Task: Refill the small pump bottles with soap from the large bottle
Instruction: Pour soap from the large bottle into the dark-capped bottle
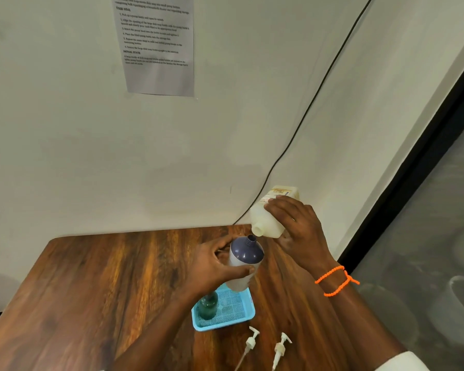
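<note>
My left hand (217,266) grips a small white pump bottle (243,263) with a dark blue shoulder and an open neck, held above the table. My right hand (296,226) holds the large pale yellow soap bottle (271,215) tilted mouth-down, its open mouth just above and right of the small bottle's neck. I cannot make out any soap flowing. A green small bottle (208,306) stands without a pump in the blue mesh tray (241,315), partly hidden by my left forearm. Two white pump heads (252,341) (281,346) lie on the table in front of the tray.
The wooden table (91,290) meets a white wall with a printed sheet (156,44) and a black cable (306,113). A dark-framed glass panel (426,210) stands to the right. An orange bead band circles my right wrist.
</note>
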